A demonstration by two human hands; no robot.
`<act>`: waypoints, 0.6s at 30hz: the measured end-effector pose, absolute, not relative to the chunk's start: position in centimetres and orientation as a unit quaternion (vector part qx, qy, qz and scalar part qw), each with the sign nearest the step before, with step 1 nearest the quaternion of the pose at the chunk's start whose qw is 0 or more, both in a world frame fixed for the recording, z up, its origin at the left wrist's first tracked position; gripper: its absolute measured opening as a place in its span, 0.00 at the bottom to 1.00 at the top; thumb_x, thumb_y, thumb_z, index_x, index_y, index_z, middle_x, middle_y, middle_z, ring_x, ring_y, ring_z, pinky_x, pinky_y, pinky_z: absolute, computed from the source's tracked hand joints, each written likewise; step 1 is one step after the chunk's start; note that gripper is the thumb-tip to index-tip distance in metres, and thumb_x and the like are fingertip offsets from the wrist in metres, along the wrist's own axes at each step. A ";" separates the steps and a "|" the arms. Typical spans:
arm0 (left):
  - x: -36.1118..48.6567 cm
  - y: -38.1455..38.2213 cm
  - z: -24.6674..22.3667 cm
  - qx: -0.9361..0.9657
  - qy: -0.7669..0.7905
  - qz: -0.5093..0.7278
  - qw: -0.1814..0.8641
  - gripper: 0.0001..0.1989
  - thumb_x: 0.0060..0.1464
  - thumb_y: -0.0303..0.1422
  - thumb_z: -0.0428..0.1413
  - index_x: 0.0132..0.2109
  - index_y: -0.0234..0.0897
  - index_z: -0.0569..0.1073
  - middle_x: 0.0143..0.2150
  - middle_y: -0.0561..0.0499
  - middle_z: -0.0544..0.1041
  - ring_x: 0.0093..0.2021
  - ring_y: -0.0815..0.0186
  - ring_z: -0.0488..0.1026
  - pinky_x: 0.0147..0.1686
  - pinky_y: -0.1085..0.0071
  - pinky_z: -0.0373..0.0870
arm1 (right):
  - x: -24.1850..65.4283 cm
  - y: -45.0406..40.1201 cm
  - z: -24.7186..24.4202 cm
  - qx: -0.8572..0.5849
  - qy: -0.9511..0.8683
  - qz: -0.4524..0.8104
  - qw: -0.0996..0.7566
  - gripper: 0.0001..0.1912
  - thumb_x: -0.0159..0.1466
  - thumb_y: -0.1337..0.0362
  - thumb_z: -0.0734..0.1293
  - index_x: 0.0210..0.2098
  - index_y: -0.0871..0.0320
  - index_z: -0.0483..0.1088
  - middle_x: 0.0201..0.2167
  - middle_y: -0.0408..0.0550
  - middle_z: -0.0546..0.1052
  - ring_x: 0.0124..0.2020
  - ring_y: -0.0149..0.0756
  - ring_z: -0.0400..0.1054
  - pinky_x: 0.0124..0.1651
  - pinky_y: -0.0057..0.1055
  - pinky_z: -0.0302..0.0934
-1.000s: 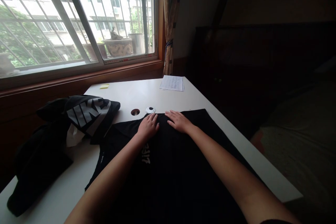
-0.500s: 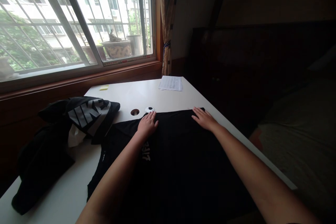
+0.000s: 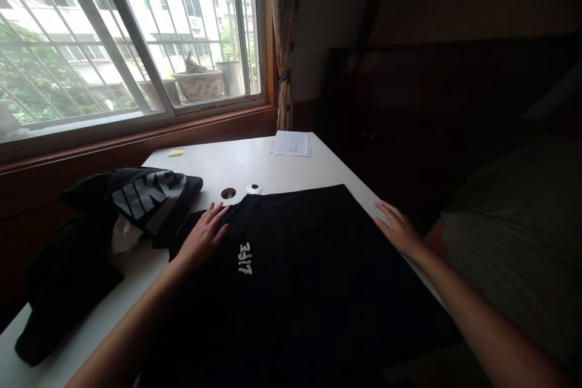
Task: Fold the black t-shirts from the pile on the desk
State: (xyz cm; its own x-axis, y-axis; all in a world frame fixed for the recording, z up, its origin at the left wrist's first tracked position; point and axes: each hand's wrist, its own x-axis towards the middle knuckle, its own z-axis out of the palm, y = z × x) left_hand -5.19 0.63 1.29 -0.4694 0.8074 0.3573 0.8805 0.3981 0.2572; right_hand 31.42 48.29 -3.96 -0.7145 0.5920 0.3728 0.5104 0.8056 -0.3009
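Observation:
A black garment [image 3: 300, 254] with white lettering lies spread over the near part of the white table [image 3: 204, 157]. My left hand [image 3: 205, 230], fingers apart, is at the garment's upper left part and holds nothing. Off the garment's right edge, near the table's right edge, my right hand [image 3: 396, 227] has its fingers spread with nothing in them. Whether it touches the table is unclear. The lower part of the garment fades into shadow.
A bunched dark garment with grey lettering [image 3: 150, 194] lies on the left of the table. Papers [image 3: 291, 143], a yellow slip [image 3: 176, 151], a round white item [image 3: 254, 188] and a table hole [image 3: 228, 193] are farther back. A window is behind.
My left hand has moved left along the garment, uncovering the white lettering. My right hand has moved right, off the garment's upper right corner. The view has shifted slightly.

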 end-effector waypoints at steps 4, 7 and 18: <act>-3.3 -7.1 0.8 -0.513 -0.833 -0.198 0.063 0.26 0.70 0.44 0.46 0.70 0.44 0.62 0.74 0.46 0.58 0.74 0.52 0.50 0.68 0.47 0.59 | 34.8 46.5 -4.5 -0.260 -0.930 0.098 0.240 0.29 0.69 0.48 0.56 0.63 0.56 0.67 0.66 0.56 0.67 0.68 0.51 0.60 0.69 0.50 0.54; -0.7 -12.1 0.9 -0.522 -0.831 -0.183 0.060 0.23 0.69 0.42 0.49 0.68 0.49 0.65 0.71 0.50 0.64 0.72 0.54 0.58 0.66 0.50 0.65 | 36.6 45.0 -4.3 -0.249 -0.931 0.121 0.240 0.28 0.68 0.47 0.58 0.61 0.53 0.69 0.65 0.54 0.68 0.66 0.51 0.62 0.68 0.50 0.56; 7.6 -19.9 2.3 -0.558 -0.806 -0.186 0.075 0.16 0.61 0.36 0.59 0.55 0.56 0.77 0.55 0.53 0.80 0.57 0.56 0.76 0.52 0.63 0.80 | 39.9 42.0 -3.0 -0.301 -0.934 0.141 0.130 0.33 0.61 0.37 0.64 0.57 0.52 0.71 0.50 0.55 0.77 0.49 0.52 0.74 0.49 0.45 0.72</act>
